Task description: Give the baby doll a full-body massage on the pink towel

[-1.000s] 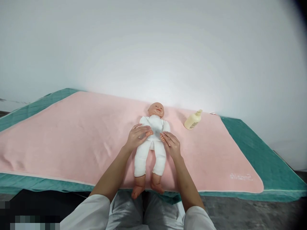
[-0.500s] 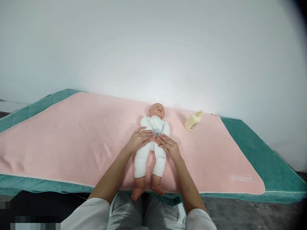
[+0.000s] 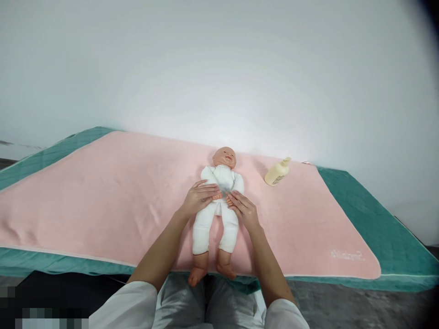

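Observation:
A baby doll [image 3: 223, 176] with a white cloth body lies on its back on a pink blanket [image 3: 120, 196], head toward the wall and feet at the near edge. My left hand [image 3: 200, 197] rests around the doll's hand and forearm at the left of its belly. On the right side, my right hand [image 3: 243, 206] has its fingers round the doll's other small hand. Both doll hands lie near the middle of the belly, slightly apart, their fingers partly showing beside mine.
A pale yellow pump bottle [image 3: 276, 172] stands on the blanket to the right of the doll. Under the blanket, a green padded cover [image 3: 370, 214] shows at both ends and along the near edge. A pale wall [image 3: 219, 68] rises behind.
The doll's two hands, with mine on them, have moved slightly apart at the belly. The bottle stays in place.

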Action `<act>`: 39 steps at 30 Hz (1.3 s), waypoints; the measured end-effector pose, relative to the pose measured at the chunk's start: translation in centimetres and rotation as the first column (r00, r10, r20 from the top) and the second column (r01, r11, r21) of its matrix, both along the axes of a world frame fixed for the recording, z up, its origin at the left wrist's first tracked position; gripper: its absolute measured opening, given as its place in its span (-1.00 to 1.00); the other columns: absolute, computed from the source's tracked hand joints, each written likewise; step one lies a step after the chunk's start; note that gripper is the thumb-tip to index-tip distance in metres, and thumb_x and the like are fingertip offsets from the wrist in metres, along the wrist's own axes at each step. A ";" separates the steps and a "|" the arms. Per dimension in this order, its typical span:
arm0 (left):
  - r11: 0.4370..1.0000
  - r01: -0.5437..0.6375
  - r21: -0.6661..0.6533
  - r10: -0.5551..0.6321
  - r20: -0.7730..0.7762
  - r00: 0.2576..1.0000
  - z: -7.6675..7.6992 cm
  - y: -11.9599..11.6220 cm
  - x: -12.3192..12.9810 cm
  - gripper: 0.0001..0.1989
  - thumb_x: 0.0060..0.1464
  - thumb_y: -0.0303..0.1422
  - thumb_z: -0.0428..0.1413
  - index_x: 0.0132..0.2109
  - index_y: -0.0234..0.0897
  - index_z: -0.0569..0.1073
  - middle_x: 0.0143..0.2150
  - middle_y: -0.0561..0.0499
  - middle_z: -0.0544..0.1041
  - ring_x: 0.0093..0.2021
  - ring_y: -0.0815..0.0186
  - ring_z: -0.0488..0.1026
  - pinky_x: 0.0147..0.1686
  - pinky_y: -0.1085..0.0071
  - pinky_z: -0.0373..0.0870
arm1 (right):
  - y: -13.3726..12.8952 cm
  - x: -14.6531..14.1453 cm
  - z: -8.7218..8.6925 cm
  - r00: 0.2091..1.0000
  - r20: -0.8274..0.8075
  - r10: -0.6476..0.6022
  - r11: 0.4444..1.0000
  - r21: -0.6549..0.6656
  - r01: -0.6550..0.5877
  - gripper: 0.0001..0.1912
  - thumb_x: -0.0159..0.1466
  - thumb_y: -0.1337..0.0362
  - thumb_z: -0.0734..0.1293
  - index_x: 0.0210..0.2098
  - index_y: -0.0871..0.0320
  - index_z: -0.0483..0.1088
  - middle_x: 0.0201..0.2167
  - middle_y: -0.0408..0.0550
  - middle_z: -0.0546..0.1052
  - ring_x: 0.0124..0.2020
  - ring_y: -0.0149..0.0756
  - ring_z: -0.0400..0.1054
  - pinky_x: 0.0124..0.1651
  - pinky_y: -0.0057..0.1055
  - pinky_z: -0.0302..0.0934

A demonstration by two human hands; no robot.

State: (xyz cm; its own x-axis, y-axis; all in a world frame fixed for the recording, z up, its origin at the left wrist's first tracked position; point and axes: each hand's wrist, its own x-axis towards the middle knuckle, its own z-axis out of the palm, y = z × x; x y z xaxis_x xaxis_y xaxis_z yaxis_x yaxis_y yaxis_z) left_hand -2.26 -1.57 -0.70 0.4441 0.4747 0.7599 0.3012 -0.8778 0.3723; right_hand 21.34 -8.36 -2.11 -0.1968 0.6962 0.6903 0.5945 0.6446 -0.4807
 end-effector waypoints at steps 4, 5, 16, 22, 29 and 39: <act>0.980 -0.076 -0.183 0.126 0.282 0.951 -0.3 0.1 0.0 -0.83 0.09 -0.35 0.25 -0.13 -0.08 0.61 -0.09 0.00 0.64 -0.03 0.18 0.59 0.19 0.02 0.33 | -0.1 0.1 -0.5 0.980 -0.130 -0.152 0.988 -0.020 0.151 -0.71 0.29 0.20 0.35 0.00 -0.02 0.52 0.05 -0.08 0.56 0.08 -0.23 0.47 0.19 -0.24 0.39; 0.967 -0.082 -0.240 0.166 0.354 0.920 -0.4 0.1 -0.1 -0.82 0.06 -0.33 0.27 -0.14 -0.08 0.61 -0.09 0.00 0.64 -0.04 0.17 0.59 0.21 -0.01 0.32 | -0.2 0.2 -0.6 0.966 -0.177 -0.188 0.982 -0.025 0.186 -0.70 0.29 0.19 0.35 0.00 -0.01 0.52 0.04 -0.07 0.56 0.07 -0.23 0.47 0.19 -0.24 0.38; 0.824 0.088 -0.559 0.479 0.772 0.417 1.0 1.7 -3.1 -0.64 -0.10 -0.35 0.38 -0.10 -0.30 0.59 -0.08 -0.13 0.61 0.01 0.16 0.54 0.14 0.19 0.41 | 1.3 2.6 0.8 0.514 -0.689 -0.511 0.850 -0.317 0.421 -0.53 0.28 0.08 0.29 0.11 0.15 0.39 0.11 0.08 0.50 0.16 -0.23 0.39 0.22 -0.23 0.27; 0.804 0.098 -0.586 0.556 0.800 0.224 0.5 3.0 -4.1 -0.77 0.00 -0.44 0.31 -0.15 -0.34 0.57 -0.13 -0.10 0.59 -0.02 0.28 0.54 0.15 0.33 0.39 | 2.8 5.2 -0.2 0.372 -0.780 -0.503 0.846 -0.357 0.396 -0.51 0.25 0.04 0.31 0.06 0.20 0.40 0.12 0.11 0.48 0.12 -0.21 0.42 0.15 -0.24 0.35; 0.639 0.261 -0.723 0.738 0.672 0.056 -0.9 3.5 -5.0 -0.84 0.07 -0.43 0.27 -0.16 -0.27 0.56 -0.06 -0.07 0.56 -0.02 0.34 0.53 0.06 0.38 0.46 | 3.5 7.5 -2.0 0.146 -0.827 -0.543 0.826 -0.495 0.270 -0.52 0.19 0.07 0.36 0.00 0.23 0.38 0.11 0.14 0.48 0.05 -0.22 0.48 0.10 -0.23 0.40; 0.540 0.381 -0.750 0.810 0.586 0.006 -1.3 3.5 -5.6 -0.87 0.10 -0.44 0.26 -0.17 -0.28 0.52 -0.25 -0.04 0.58 -0.18 0.33 0.58 -0.03 0.35 0.53 | 3.7 9.3 -3.3 0.137 -0.778 -0.613 0.790 -0.605 0.098 -0.68 0.13 0.19 0.45 -0.18 0.24 0.42 -0.12 0.08 0.60 -0.08 -0.26 0.54 0.12 -0.26 0.40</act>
